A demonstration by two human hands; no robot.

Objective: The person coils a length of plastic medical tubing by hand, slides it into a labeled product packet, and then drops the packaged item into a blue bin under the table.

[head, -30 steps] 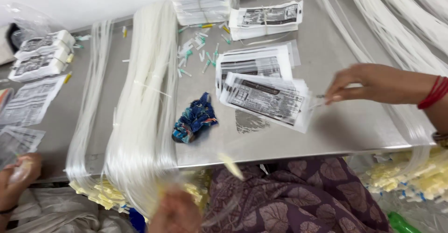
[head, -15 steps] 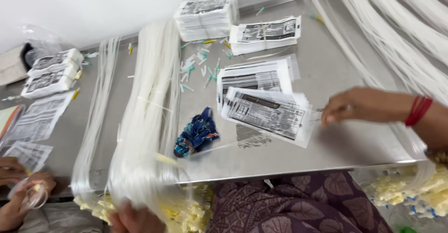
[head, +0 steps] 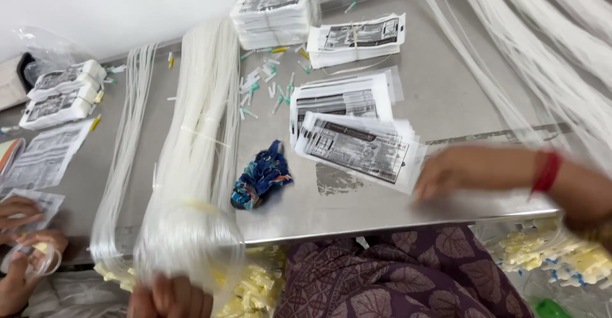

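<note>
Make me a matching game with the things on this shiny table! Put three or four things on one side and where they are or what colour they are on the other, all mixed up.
Things:
1. crumpled cloth
2. bundle of tubes
3. fanned packets
4. left hand

Places or colours:
A. blue with several other colours
B. at the bottom edge, gripping a loop of clear tubing
C. whitish, stretched along the table from back to front
D. printed black and white, beside the right hand

Pairs: 1-A, 2-C, 3-D, 4-B
</note>
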